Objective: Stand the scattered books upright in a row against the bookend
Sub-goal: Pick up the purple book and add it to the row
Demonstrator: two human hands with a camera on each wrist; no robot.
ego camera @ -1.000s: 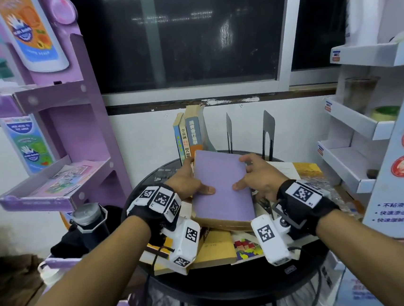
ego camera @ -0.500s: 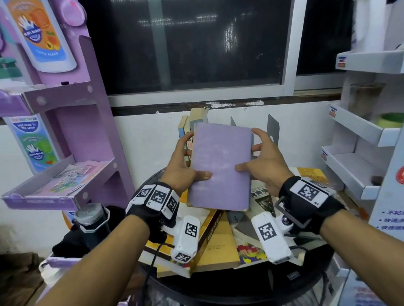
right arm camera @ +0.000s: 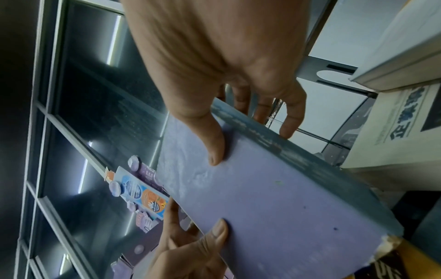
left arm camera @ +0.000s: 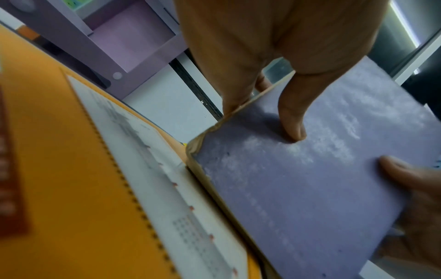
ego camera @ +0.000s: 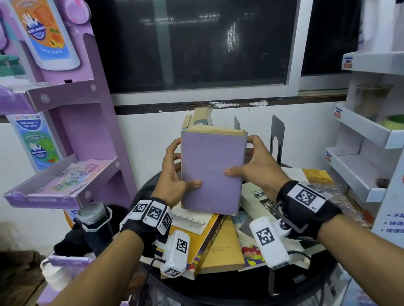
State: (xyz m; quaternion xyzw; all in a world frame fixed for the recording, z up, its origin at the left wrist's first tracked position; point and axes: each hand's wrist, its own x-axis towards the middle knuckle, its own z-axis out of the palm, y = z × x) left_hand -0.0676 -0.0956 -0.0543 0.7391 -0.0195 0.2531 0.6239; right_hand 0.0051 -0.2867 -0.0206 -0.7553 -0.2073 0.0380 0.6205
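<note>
A thick purple-covered book (ego camera: 213, 174) is held nearly upright above the pile, cover towards me. My left hand (ego camera: 173, 175) grips its left edge, thumb (left arm camera: 292, 130) on the cover and fingers behind. My right hand (ego camera: 254, 165) grips the right, spine edge (right arm camera: 298, 152) the same way, thumb (right arm camera: 216, 151) on the cover. Behind it a few books (ego camera: 196, 121) stand upright at the back of the round black table (ego camera: 234, 295). Two grey metal bookends (ego camera: 276, 131) stand to their right. Several scattered books (ego camera: 217, 245) lie flat under my wrists.
A purple display rack (ego camera: 76, 140) with shelves stands close on the left, a white shelf unit (ego camera: 371, 131) on the right. A dark window (ego camera: 194, 35) and white wall are behind the table. A black bottle (ego camera: 95, 224) stands low at the left.
Both hands have lifted the purple book off the flat pile and tipped it from lying to nearly upright, raising it towards the standing books at the back.
</note>
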